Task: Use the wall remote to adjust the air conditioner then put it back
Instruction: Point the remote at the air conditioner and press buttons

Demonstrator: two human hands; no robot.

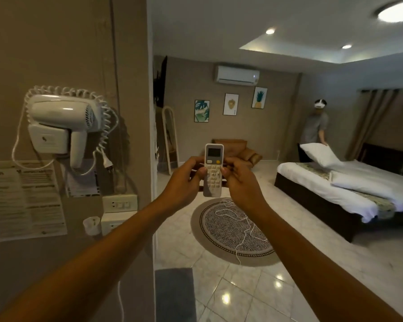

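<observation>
A white remote (213, 169) with a grey screen, a yellow button and several white keys stands upright at the centre of the view. My left hand (184, 182) grips its left side, thumb on the keys. My right hand (239, 180) holds its right side, thumb near the keypad. A thin white string (240, 219) hangs down from the remote below my right hand. The white air conditioner (236, 74) is mounted high on the far wall, a small light lit at its right end. A small white holder (91, 225) sits on the near wall, low at the left.
A white hair dryer (61, 126) with a coiled cord hangs on the near left wall above paper notices (23, 198) and sockets (119, 203). A round rug (228, 231) lies on the tiled floor. A person (315, 129) handles a pillow (319, 154) at a bed (349, 189) on the right.
</observation>
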